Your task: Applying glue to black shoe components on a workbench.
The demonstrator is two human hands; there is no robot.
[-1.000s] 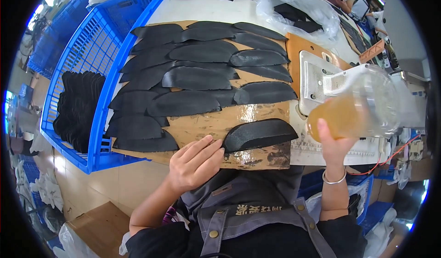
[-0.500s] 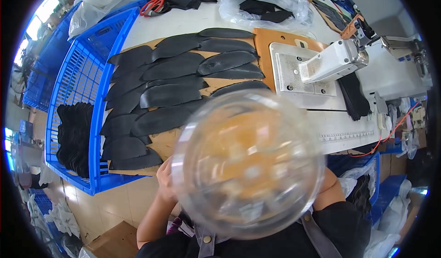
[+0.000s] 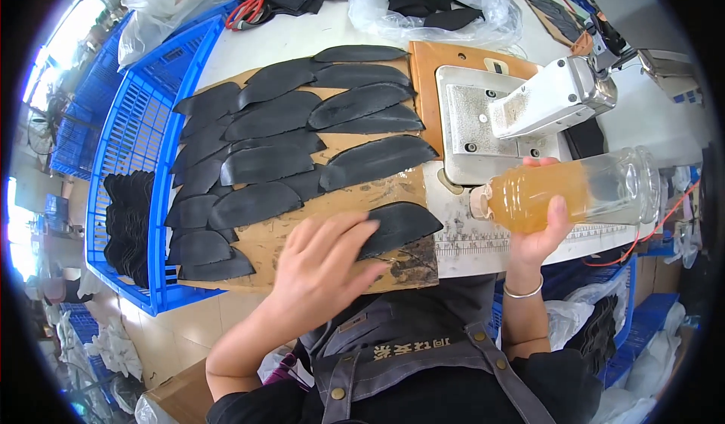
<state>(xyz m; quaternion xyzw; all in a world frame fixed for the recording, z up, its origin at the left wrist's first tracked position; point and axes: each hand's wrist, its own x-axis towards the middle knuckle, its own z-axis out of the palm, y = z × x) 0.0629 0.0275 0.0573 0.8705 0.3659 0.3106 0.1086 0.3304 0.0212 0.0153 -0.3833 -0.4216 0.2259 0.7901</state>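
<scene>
In my right hand (image 3: 540, 231) is a clear plastic bottle (image 3: 570, 190) part filled with yellow-orange liquid. It lies sideways above the right of the table, its pale neck end (image 3: 481, 201) to the left. My left hand (image 3: 321, 265) hovers at the front of a brown cardboard sheet (image 3: 283, 230), thumb and fingers apart. Its fingertips reach the left end of a curved black piece (image 3: 400, 226); whether they touch it I cannot tell. Several similar black leather-like pieces (image 3: 272, 114) lie overlapped in rows on the cardboard.
A white machine arm (image 3: 547, 95) stands on its plate at the right. Left of the table is a blue crate (image 3: 158, 220) holding stacked black wavy pieces (image 3: 127, 228). Red-handled scissors (image 3: 248, 12) and a clear plastic bag (image 3: 370, 9) lie at the back.
The bottle has come down from close before the camera, base toward it, to the right side of the table. My left hand has moved right, over the cardboard, uncovering the front black piece.
</scene>
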